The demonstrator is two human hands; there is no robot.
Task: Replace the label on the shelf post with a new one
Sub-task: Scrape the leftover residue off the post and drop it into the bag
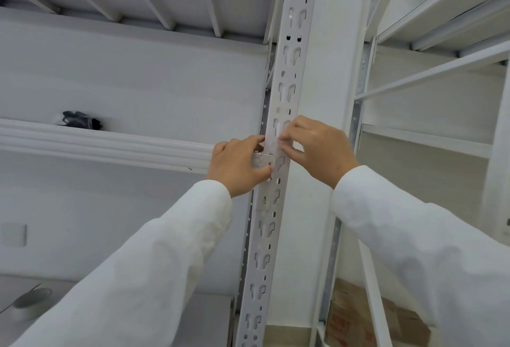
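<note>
Translucent, whitish label (271, 146) lies against the slotted grey shelf post (287, 70) at frame centre; my left hand (238, 165) and right hand (317, 148) each pinch its edges

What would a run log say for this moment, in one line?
step: working label on shelf post | left hand: pinching at label | right hand: pinching label | done: no

Post (278, 181): white slotted upright just in front of me, the pale label (271, 145) stuck on its face.
Left shelf (110, 143): a dark bundle (81, 119) lies on it, far back.
Lower left shelf (209, 319): a tape roll (31, 302) sits near me.
Floor, right: a cardboard box (358, 319).
</note>
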